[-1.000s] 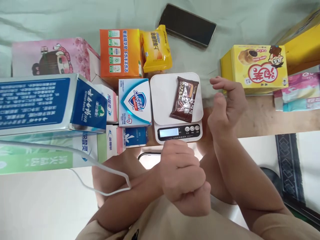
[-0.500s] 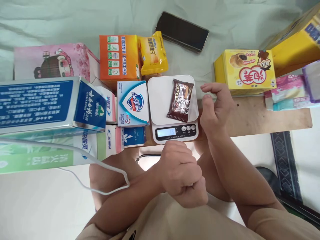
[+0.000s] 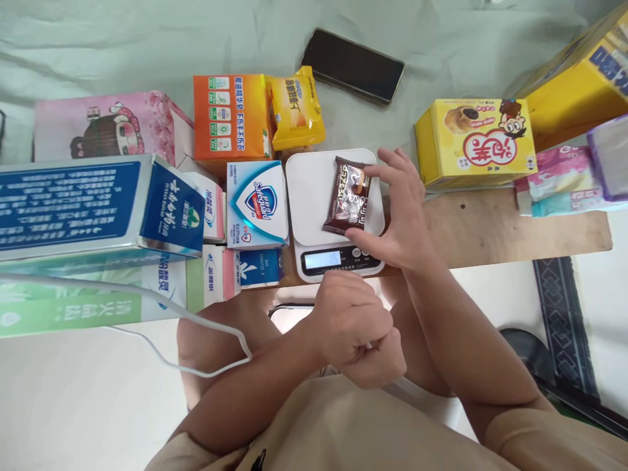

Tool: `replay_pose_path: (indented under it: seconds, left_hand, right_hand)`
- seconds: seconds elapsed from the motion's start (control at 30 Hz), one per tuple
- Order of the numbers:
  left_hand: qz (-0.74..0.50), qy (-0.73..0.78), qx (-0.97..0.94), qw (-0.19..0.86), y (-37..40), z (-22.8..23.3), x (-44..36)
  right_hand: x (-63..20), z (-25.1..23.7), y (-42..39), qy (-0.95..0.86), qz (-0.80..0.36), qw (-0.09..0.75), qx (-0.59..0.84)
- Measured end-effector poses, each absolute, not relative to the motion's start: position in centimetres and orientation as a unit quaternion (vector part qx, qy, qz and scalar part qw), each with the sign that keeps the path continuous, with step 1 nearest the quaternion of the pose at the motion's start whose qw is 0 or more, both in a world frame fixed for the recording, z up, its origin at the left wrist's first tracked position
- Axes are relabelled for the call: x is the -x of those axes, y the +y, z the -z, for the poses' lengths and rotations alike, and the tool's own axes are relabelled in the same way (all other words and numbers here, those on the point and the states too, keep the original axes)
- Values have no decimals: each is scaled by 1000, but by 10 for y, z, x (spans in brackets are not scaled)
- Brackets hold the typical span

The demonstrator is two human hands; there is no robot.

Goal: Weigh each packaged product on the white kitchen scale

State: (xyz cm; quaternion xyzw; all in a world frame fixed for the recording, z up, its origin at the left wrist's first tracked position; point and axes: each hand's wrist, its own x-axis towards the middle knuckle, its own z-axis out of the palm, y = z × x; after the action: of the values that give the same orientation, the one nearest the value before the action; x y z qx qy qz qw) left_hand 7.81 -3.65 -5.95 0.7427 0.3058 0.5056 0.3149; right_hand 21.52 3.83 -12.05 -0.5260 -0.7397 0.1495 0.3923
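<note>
R hand (image 3: 400, 219) spans the brown snack pack (image 3: 349, 204) lying on the scale (image 3: 314, 190), index tip on its far end and thumb at its near end w/ fingers spread, while L hand (image 3: 356, 324) sits fisted just below the scale's display, fingers curled tight.

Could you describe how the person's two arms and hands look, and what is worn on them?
Both forearms are bare down to the wrists. The left hand and the right hand wear no gloves, and no rings, watch or bracelet can be seen. A beige short sleeve covers the right upper arm; the same beige fabric shows at the bottom by the left arm, with a small dark mark on it.
</note>
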Motion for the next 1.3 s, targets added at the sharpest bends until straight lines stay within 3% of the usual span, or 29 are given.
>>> replay_pose_path:
  seconds: [0.13,0.4,1.3]
  left_hand:
    - [-500,316,-736,329,-36,58,-77]
    - [-490,329,-732,341,-34,54,-76]
    - [-481,330,-751,311,-37,46,-74]
  right_hand:
    - [-218,120,38,-758,-173,341,528]
    - [-219,119,40,-759,-197,333,524]
    - [-219,115,40,-741,-119,397,528]
